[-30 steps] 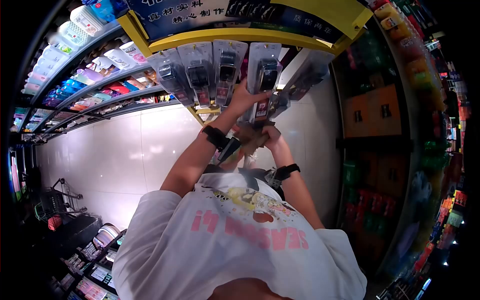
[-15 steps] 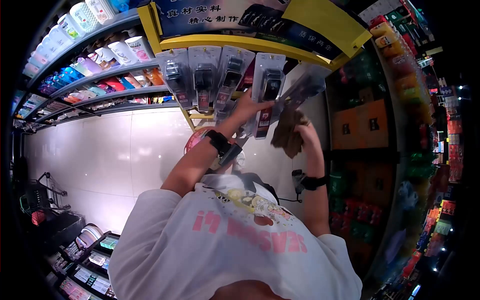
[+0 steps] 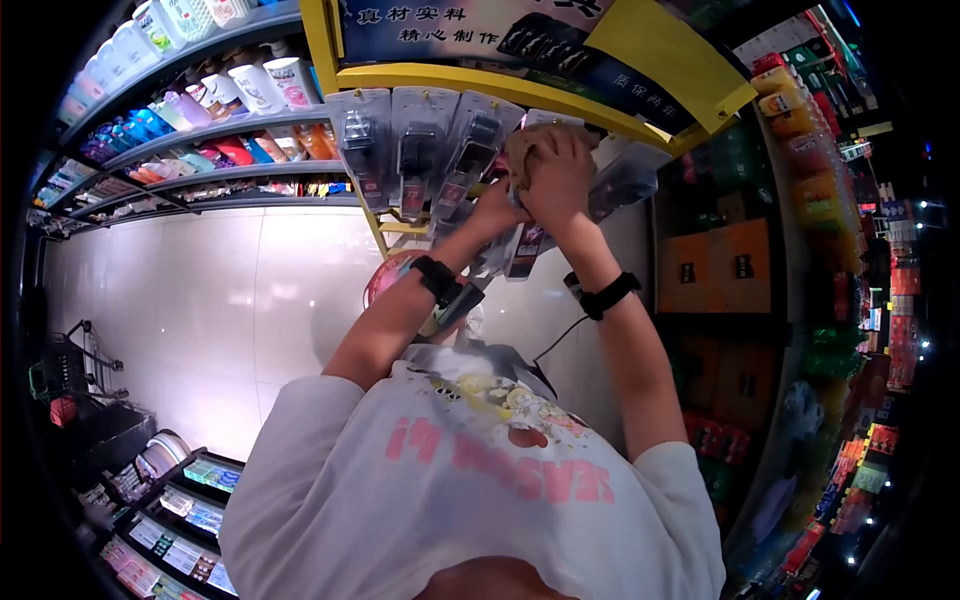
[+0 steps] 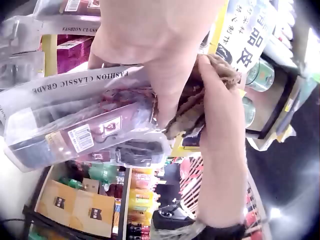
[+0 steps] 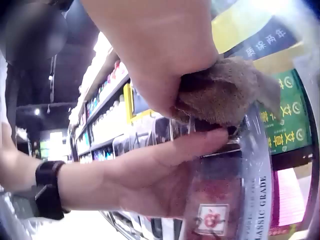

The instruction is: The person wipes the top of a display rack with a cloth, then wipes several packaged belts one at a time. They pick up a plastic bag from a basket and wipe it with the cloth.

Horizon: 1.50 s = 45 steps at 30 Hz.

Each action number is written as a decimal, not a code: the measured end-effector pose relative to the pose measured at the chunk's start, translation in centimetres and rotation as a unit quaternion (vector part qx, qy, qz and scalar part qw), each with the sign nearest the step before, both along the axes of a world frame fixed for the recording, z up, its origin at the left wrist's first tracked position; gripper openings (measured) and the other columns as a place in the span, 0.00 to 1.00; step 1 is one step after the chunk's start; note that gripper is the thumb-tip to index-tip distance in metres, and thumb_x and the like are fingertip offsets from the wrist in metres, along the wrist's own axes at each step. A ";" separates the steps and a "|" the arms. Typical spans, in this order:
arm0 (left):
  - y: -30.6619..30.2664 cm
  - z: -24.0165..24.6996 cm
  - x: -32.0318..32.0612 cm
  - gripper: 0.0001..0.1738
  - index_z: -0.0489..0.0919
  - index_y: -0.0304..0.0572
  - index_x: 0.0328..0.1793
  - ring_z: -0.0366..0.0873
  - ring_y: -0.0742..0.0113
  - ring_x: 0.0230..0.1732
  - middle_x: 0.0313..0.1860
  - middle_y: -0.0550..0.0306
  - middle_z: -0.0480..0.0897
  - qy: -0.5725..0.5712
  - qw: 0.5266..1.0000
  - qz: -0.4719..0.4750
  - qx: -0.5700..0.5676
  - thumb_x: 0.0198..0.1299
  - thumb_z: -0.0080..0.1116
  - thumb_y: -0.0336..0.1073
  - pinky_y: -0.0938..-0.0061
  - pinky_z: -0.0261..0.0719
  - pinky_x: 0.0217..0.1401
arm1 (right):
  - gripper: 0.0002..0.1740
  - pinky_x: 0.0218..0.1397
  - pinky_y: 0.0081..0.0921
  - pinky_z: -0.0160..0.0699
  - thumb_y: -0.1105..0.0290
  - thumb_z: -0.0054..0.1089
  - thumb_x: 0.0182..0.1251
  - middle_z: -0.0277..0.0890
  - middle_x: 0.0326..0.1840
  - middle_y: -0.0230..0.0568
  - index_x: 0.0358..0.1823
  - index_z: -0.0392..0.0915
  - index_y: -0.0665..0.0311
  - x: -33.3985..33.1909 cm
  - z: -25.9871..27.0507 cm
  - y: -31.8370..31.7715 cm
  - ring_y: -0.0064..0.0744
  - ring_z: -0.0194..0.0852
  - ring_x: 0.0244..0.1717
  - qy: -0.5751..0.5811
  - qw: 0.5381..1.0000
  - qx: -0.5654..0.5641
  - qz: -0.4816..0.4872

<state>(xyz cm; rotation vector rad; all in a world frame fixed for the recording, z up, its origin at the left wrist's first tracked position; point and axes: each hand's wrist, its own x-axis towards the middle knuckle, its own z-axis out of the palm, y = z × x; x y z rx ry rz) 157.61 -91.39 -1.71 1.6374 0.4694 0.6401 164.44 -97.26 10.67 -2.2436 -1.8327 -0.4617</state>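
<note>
Clear plastic packages with dark belts inside hang in a row under a yellow frame [image 3: 470, 78]. The left hand [image 3: 497, 213] grips one package [image 3: 524, 252], its thumb across the front in the right wrist view, where the package [image 5: 215, 200] shows a red label. The right hand [image 3: 560, 180] holds a crumpled brown cloth [image 3: 520, 160] against the upper part of that package. In the right wrist view the cloth [image 5: 220, 92] bunches under the right hand [image 5: 160, 55], just above the left thumb. The left wrist view shows the cloth [image 4: 220, 70] between both hands.
Shelves of bottles [image 3: 255, 90] stand at the left. Cartons [image 3: 715, 265] and drinks fill dark shelving at the right. A cart [image 3: 75, 370] stands at the lower left on the pale floor [image 3: 190, 300]. A printed sign [image 3: 440, 35] tops the yellow frame.
The right hand has carried the cloth from below the package, out to the right, then up onto the package's upper part. The left hand keeps its grip on the package.
</note>
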 end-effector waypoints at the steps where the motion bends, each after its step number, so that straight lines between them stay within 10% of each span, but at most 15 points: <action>1: -0.1 -0.4 -0.2 0.33 0.69 0.36 0.52 0.74 0.58 0.47 0.44 0.47 0.77 0.004 1.000 0.000 -0.002 0.35 0.68 0.36 0.71 0.70 0.50 | 0.18 0.65 0.42 0.47 0.64 0.58 0.42 0.68 0.50 0.35 0.37 0.79 0.63 -0.6 0.2 -0.4 0.40 0.54 0.59 -0.055 0.996 -0.063 0.008; 7: 0.1 1.3 -1.1 0.34 0.67 0.38 0.55 0.71 0.56 0.52 0.49 0.48 0.75 0.014 0.998 -0.063 0.006 0.38 0.66 0.37 0.70 0.68 0.53 | 0.17 0.68 0.42 0.39 0.63 0.58 0.40 0.68 0.50 0.33 0.34 0.80 0.61 0.1 -0.8 -1.1 0.38 0.51 0.62 -0.097 0.986 -0.097 0.097; 13: 0.3 0.2 -2.5 0.19 0.72 0.41 0.49 0.71 0.65 0.51 0.45 0.56 0.76 -0.064 0.942 -0.110 -0.311 0.50 0.54 0.38 0.74 0.65 0.55 | 0.17 0.70 0.40 0.36 0.64 0.55 0.43 0.69 0.46 0.37 0.35 0.79 0.63 -0.6 -0.2 -0.7 0.38 0.51 0.63 -0.150 0.970 -0.154 0.110; 15: 2.6 -6.1 -0.8 0.16 0.73 0.40 0.47 0.72 0.63 0.50 0.46 0.58 0.77 -0.292 0.715 -0.342 -0.535 0.53 0.46 0.37 0.70 0.66 0.55 | 0.16 0.70 0.39 0.35 0.64 0.53 0.44 0.69 0.45 0.37 0.35 0.79 0.64 -0.7 -0.5 -0.9 0.39 0.52 0.62 -0.148 0.971 -0.154 0.107; 18: 3.6 -9.4 0.3 0.15 0.74 0.43 0.44 0.72 0.63 0.49 0.44 0.58 0.78 -0.145 0.779 -0.205 -0.575 0.54 0.42 0.40 0.69 0.66 0.54 | 0.16 0.70 0.39 0.34 0.64 0.51 0.47 0.69 0.46 0.38 0.36 0.79 0.64 -1.6 -1.1 -1.4 0.40 0.53 0.62 -0.183 0.961 -0.186 0.093; 21: 2.2 -2.0 -1.4 0.18 0.73 0.44 0.47 0.73 0.64 0.49 0.45 0.58 0.78 -0.015 0.836 -0.116 -0.536 0.56 0.41 0.44 0.69 0.66 0.54 | 0.17 0.71 0.37 0.34 0.65 0.46 0.52 0.69 0.50 0.40 0.38 0.79 0.64 -2.5 -3.4 -2.6 0.40 0.52 0.63 -0.233 0.940 -0.233 0.086; 31: 0.9 1.4 0.1 0.22 0.70 0.46 0.54 0.71 0.74 0.46 0.48 0.65 0.74 -0.018 0.941 -0.149 -0.303 0.63 0.40 0.51 0.76 0.66 0.50 | 0.20 0.70 0.30 0.41 0.65 0.46 0.52 0.68 0.49 0.50 0.44 0.74 0.72 -2.6 -15.1 -8.6 0.41 0.58 0.60 -0.224 0.906 -0.348 0.084; 33: 1.0 0.8 0.7 0.23 0.69 0.45 0.55 0.70 0.75 0.46 0.47 0.64 0.74 -0.015 0.937 -0.151 -0.316 0.64 0.39 0.52 0.77 0.65 0.50 | 0.18 0.67 0.28 0.47 0.69 0.49 0.51 0.70 0.45 0.51 0.41 0.74 0.72 -1.8 -18.5 -10.2 0.40 0.61 0.56 0.110 0.992 0.023 -0.057; 35: 0.9 0.2 1.2 0.24 0.69 0.44 0.55 0.70 0.75 0.45 0.46 0.64 0.74 -0.016 0.936 -0.155 -0.315 0.64 0.39 0.53 0.78 0.65 0.50 | 0.14 0.61 0.31 0.55 0.72 0.50 0.49 0.72 0.40 0.50 0.36 0.76 0.72 -2.1 -17.8 -12.5 0.42 0.66 0.50 0.183 0.976 -0.051 -0.110; 37: 1.0 -1.1 2.0 0.25 0.69 0.43 0.55 0.70 0.75 0.45 0.46 0.63 0.74 -0.018 0.935 -0.159 -0.315 0.63 0.39 0.54 0.78 0.64 0.50 | 0.12 0.55 0.30 0.62 0.68 0.52 0.48 0.76 0.35 0.48 0.30 0.77 0.69 -2.0 -14.0 -14.2 0.43 0.71 0.47 0.086 0.918 -0.381 -0.062; 39: 1.0 -2.8 2.6 0.27 0.69 0.41 0.55 0.69 0.72 0.46 0.47 0.62 0.74 0.005 0.951 -0.044 -0.305 0.63 0.38 0.55 0.77 0.62 0.53 | 0.12 0.46 0.31 0.70 0.65 0.54 0.46 0.77 0.32 0.46 0.29 0.77 0.67 -0.5 -15.2 -16.9 0.45 0.74 0.40 0.130 0.916 -0.375 -0.067; 40: 1.1 -3.4 2.5 0.28 0.67 0.39 0.57 0.67 0.67 0.51 0.49 0.59 0.72 -0.035 0.967 -0.030 -0.251 0.63 0.38 0.56 0.76 0.59 0.56 | 0.15 0.41 0.33 0.72 0.61 0.55 0.46 0.77 0.37 0.49 0.31 0.78 0.64 0.0 -12.9 -16.5 0.46 0.74 0.39 0.284 0.810 -0.484 -0.173; 41: 1.3 -4.0 2.1 0.28 0.67 0.39 0.57 0.67 0.67 0.51 0.49 0.59 0.72 -0.033 0.967 -0.034 -0.250 0.63 0.38 0.56 0.76 0.59 0.56 | 0.15 0.42 0.32 0.72 0.62 0.56 0.47 0.77 0.37 0.46 0.33 0.77 0.63 1.8 -16.2 -19.1 0.41 0.75 0.39 0.374 0.821 -0.383 -0.198; 45: -1.7 -6.0 -0.1 0.30 0.64 0.38 0.60 0.63 0.57 0.57 0.53 0.46 0.69 0.090 0.987 0.099 -0.087 0.60 0.43 0.53 0.72 0.58 0.59 | 0.15 0.43 0.26 0.72 0.64 0.55 0.55 0.76 0.37 0.38 0.40 0.74 0.66 4.9 -13.8 -22.9 0.31 0.74 0.39 0.763 0.593 -0.105 -0.236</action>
